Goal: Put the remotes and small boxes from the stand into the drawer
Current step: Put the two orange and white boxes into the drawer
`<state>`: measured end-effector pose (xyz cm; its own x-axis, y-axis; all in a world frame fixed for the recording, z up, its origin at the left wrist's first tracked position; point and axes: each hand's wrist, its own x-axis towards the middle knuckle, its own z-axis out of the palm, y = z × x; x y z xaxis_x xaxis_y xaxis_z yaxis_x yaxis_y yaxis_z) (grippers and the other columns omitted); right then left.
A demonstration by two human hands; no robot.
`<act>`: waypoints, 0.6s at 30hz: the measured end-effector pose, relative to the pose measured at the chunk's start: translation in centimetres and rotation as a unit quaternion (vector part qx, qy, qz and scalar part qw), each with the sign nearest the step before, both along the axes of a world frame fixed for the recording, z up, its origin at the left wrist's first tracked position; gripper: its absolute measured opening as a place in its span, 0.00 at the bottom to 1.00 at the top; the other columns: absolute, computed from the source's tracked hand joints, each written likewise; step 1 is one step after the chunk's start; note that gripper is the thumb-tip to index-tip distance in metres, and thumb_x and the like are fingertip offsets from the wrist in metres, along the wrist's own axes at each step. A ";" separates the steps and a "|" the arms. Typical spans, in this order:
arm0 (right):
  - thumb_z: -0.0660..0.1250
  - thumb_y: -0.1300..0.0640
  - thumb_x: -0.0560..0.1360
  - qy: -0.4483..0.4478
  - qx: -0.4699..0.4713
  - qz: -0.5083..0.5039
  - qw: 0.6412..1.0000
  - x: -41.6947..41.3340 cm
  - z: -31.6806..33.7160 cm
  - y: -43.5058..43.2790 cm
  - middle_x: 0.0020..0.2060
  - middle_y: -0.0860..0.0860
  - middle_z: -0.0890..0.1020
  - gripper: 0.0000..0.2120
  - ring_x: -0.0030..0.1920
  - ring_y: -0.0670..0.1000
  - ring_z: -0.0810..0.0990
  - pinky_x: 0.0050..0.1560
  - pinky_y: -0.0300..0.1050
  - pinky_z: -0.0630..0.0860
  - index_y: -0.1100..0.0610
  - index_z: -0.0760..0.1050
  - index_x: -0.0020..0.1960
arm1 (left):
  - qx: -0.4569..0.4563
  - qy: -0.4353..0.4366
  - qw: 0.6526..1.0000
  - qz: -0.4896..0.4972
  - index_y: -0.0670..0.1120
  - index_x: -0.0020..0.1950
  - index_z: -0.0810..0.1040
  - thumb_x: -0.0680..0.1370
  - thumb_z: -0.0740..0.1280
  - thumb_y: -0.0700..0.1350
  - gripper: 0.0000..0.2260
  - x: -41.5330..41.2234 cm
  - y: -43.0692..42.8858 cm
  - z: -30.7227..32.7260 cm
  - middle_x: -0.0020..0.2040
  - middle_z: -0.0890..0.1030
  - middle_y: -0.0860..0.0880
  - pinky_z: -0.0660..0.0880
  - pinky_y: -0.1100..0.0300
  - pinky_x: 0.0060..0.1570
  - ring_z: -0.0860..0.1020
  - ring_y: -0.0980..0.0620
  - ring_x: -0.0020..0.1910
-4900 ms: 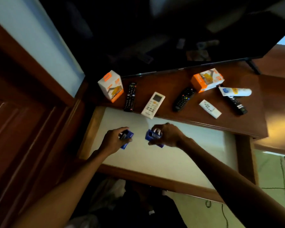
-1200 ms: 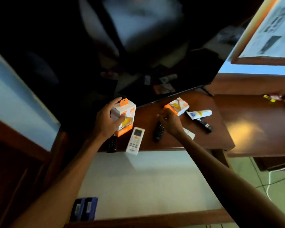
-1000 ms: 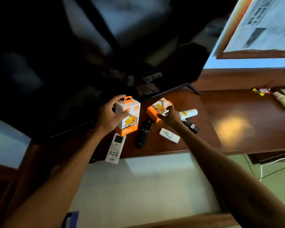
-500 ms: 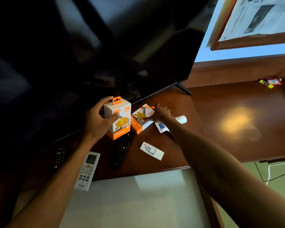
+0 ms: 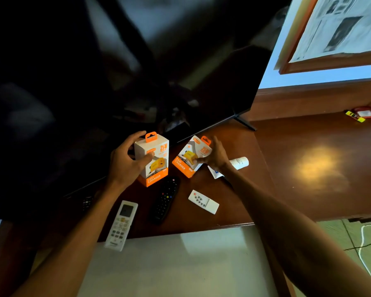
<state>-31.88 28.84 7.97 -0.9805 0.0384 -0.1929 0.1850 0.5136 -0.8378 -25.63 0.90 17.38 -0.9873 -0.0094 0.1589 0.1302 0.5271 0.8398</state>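
Both boxes in hand above the tabletop

Now the left hand (image 5: 124, 166) has its grip clamped on an upright white-and-orange box (image 5: 153, 159), thumb across the front face and fingers wrapped behind. Just beside it, the right hand (image 5: 214, 156) has its grip closed on a second box (image 5: 189, 157) (same orange print), which is tilted with its hang tab leaning right. Whether either box still touches the tabletop (image 5: 308, 168) I cannot tell.

Below the boxes lie three remotes: a black remote (image 5: 164, 200) in the middle, a long white remote (image 5: 121, 226) to its left whose lower end overhangs the edge above the open drawer (image 5: 180, 264), and a small white remote (image 5: 203, 201) to the right. A fourth, dark remote (image 5: 87, 202) sits in shadow at far left under the TV (image 5: 137, 71). A white tube (image 5: 239, 162) lies behind the right wrist. What shows of the drawer's pale floor is bare.
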 end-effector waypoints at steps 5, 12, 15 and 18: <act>0.80 0.62 0.63 0.075 -0.057 -0.030 0.995 3.0 2.5 -1.5 0.61 0.52 0.77 0.37 0.60 0.54 0.79 0.54 0.53 0.81 0.54 0.66 0.66 | 0.041 0.025 0.999 0.019 0.52 0.69 0.74 0.74 0.74 0.43 0.24 2.5 -2.4 1.7 0.61 0.80 0.53 0.79 0.69 0.41 0.80 0.57 0.57; 0.78 0.57 0.66 0.160 -0.132 -0.018 0.978 8.2 9.9 -8.6 0.59 0.51 0.80 0.34 0.57 0.50 0.82 0.53 0.55 0.82 0.48 0.67 0.67 | 0.114 0.031 0.992 0.034 0.49 0.67 0.76 0.73 0.75 0.43 0.23 9.0 -9.5 2.5 0.57 0.83 0.51 0.78 0.67 0.45 0.82 0.56 0.54; 0.77 0.61 0.68 0.146 -0.139 0.041 0.979 11.3 11.6 -13.5 0.58 0.49 0.81 0.33 0.56 0.47 0.83 0.55 0.51 0.82 0.50 0.69 0.68 | 0.113 0.004 0.993 0.025 0.51 0.69 0.74 0.73 0.75 0.44 0.25 12.1 -14.1 2.8 0.57 0.83 0.51 0.80 0.64 0.46 0.82 0.57 0.54; 0.77 0.62 0.68 0.112 -0.120 0.107 0.981 14.6 11.7 -18.4 0.55 0.45 0.81 0.34 0.54 0.46 0.83 0.54 0.48 0.82 0.52 0.68 0.69 | 0.132 -0.038 0.990 0.020 0.52 0.68 0.75 0.74 0.74 0.41 0.24 15.7 -19.2 2.0 0.57 0.83 0.49 0.82 0.56 0.47 0.83 0.54 0.54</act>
